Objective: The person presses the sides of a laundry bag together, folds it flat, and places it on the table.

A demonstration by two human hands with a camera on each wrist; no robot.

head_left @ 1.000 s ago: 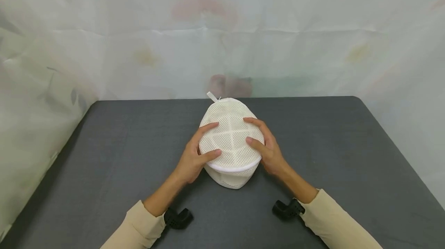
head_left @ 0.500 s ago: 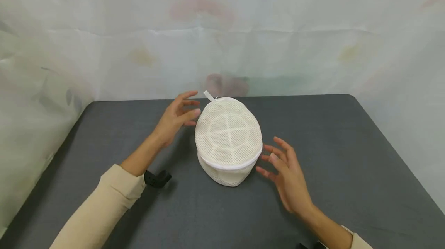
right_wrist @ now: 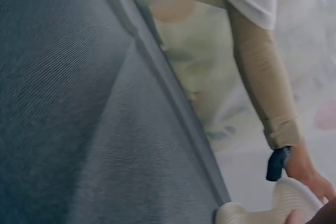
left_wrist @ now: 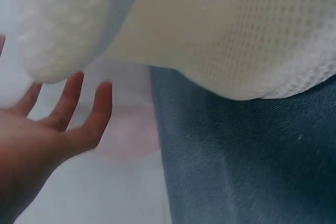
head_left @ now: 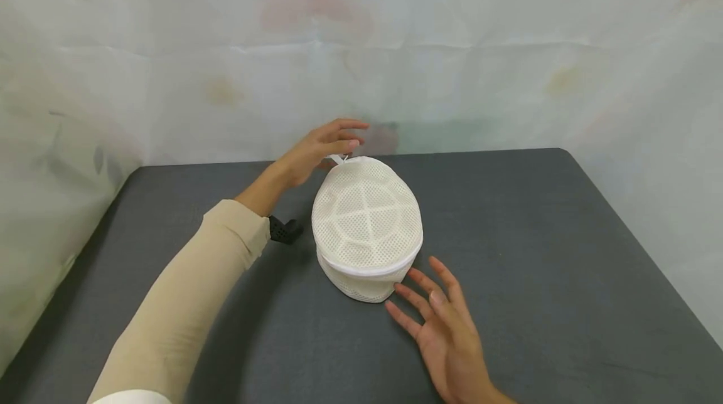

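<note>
Your left hand (head_left: 316, 152) reaches to the 11 o'clock edge of the white mesh pouch (head_left: 367, 225), fingers loosely apart by its small white pull tab (head_left: 337, 159), gripping nothing. The pouch sits mid-table on the dark grey table (head_left: 536, 253), nearer its far edge. At the pouch's 5 o'clock your right hand (head_left: 446, 335) hovers palm-up, fingers spread, fingertips just beside its rim.
</note>
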